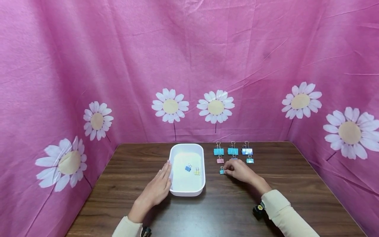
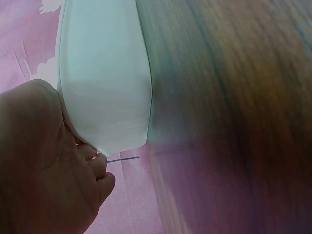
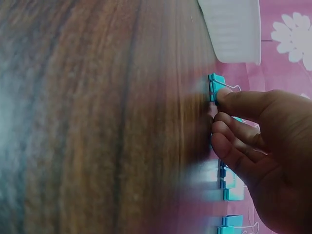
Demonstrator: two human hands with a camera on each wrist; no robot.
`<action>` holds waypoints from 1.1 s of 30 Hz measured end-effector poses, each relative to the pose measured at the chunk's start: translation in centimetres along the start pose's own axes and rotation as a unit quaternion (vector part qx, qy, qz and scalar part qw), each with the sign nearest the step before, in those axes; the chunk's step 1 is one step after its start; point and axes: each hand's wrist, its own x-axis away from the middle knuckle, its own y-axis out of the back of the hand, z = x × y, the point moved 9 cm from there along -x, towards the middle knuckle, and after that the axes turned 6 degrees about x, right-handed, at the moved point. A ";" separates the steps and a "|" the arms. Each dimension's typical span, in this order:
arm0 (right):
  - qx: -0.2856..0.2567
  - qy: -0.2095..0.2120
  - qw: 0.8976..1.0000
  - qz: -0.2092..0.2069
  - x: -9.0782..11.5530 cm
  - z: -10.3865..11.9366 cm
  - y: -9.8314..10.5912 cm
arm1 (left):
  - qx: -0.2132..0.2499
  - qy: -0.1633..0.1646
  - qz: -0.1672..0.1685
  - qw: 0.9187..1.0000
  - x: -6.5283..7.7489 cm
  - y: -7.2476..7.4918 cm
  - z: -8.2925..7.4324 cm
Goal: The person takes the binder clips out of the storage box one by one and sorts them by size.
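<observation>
A white tray [image 1: 187, 194] stands on the table with a small blue binder clip [image 1: 188, 168] and a small yellow binder clip [image 1: 197, 171] lying in it. My left hand [image 1: 157, 184] rests along the tray's left side, fingers extended against its wall. To the right of the tray, my right hand [image 1: 241, 170] pinches a small teal binder clip [image 1: 221, 170] by its right edge. In the right wrist view the thumb overlaps that teal clip [image 3: 213, 87], and the other fingers are curled in below it.
Larger binder clips [image 1: 218, 151] stand in a back row, two teal and one shiny blue-white. Ahead of them are a pink clip [image 1: 220, 161], a partly hidden blue clip and a teal clip [image 1: 250, 160]. A pink flowered cloth [image 1: 189, 65] surrounds the brown wooden table [image 1: 133, 164].
</observation>
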 end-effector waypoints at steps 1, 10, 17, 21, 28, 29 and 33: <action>-0.002 -0.001 1.000 0.000 0.1 0.0 0.0 | -0.003 0.002 0.002 1.000 0.0 0.0 0.0; -0.005 -0.016 1.000 -0.005 -0.2 0.3 1.0 | 0.001 0.009 0.006 1.000 0.0 -0.1 0.1; 0.032 0.038 0.999 -0.021 -3.5 3.7 3.8 | -0.006 0.007 0.008 1.000 -0.2 -0.2 0.2; 0.060 0.089 0.994 0.009 -5.6 6.7 4.3 | -0.007 0.008 0.010 1.000 -0.3 -0.2 0.3; 0.080 0.137 0.985 0.062 -8.1 10.7 3.7 | -0.002 -0.001 -0.003 1.000 -0.3 -0.2 0.2; 0.084 0.145 0.984 0.067 -8.4 11.2 3.6 | -0.002 -0.002 -0.004 1.000 -0.3 -0.2 0.1; 0.097 0.182 0.975 0.084 -9.4 13.1 2.7 | 0.000 0.000 -0.005 1.000 -0.3 -0.1 0.1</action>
